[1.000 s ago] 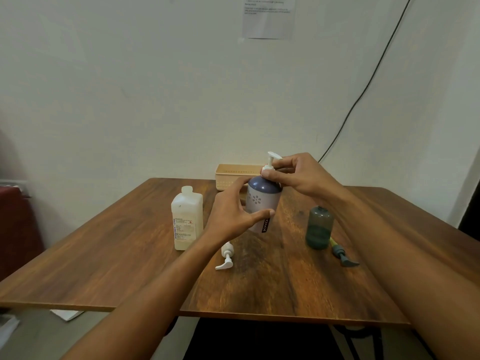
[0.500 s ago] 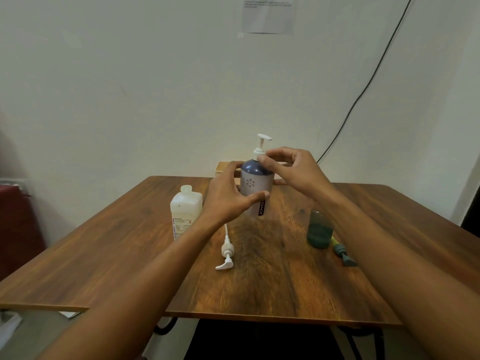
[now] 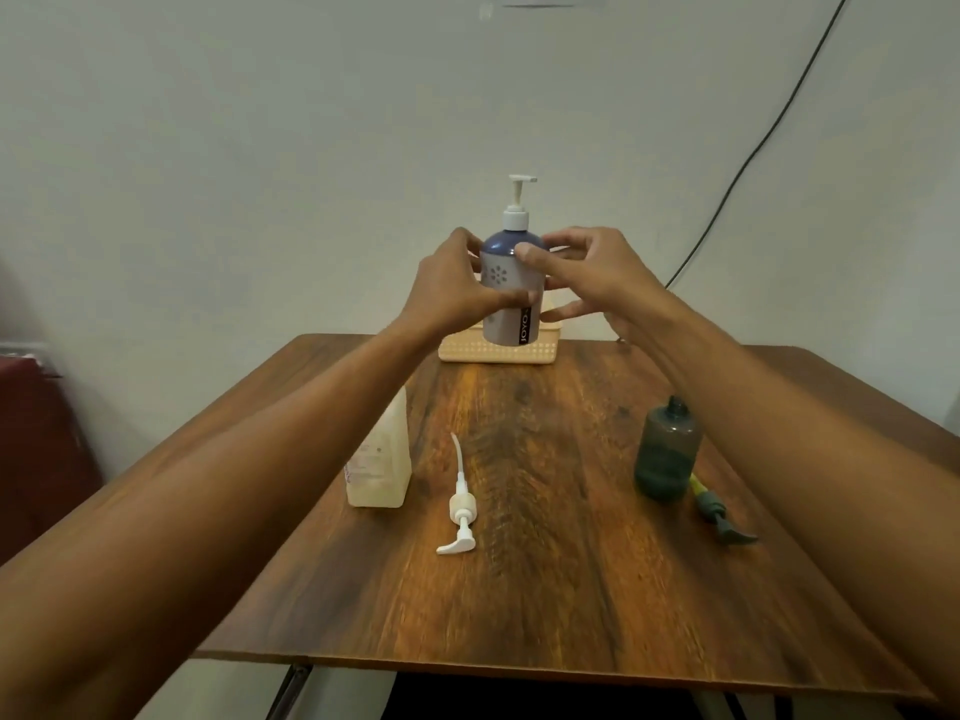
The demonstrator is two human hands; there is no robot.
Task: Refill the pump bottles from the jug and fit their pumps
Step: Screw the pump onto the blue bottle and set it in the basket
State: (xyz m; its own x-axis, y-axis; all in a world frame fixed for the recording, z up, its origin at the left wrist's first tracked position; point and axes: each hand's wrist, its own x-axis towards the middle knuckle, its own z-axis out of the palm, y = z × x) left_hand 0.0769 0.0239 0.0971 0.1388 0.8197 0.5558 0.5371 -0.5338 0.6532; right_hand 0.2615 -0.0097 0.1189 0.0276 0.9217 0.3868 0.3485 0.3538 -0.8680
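Observation:
A purple pump bottle [image 3: 510,310] with a white pump [image 3: 517,207] on its neck hangs above the beige basket [image 3: 496,349] at the table's far edge. My left hand [image 3: 451,288] is wrapped around the bottle's left side. My right hand [image 3: 582,275] touches its right shoulder with thumb and fingertips, fingers spread. A white jug [image 3: 382,459], partly hidden by my left forearm, stands at mid-left. A loose white pump [image 3: 461,506] lies in the middle. A dark green bottle [image 3: 666,452] with no pump stands at right, and its green pump [image 3: 719,514] lies beside it.
The wooden table [image 3: 545,589] ends in a near edge at the bottom of the view. A white wall runs right behind the basket, with a black cable [image 3: 753,153] down it. A dark red object [image 3: 36,449] stands on the left of the table.
Both hands have carried the purple bottle up and away toward the basket at the back. My right hand slid from the pump collar down to the bottle's shoulder.

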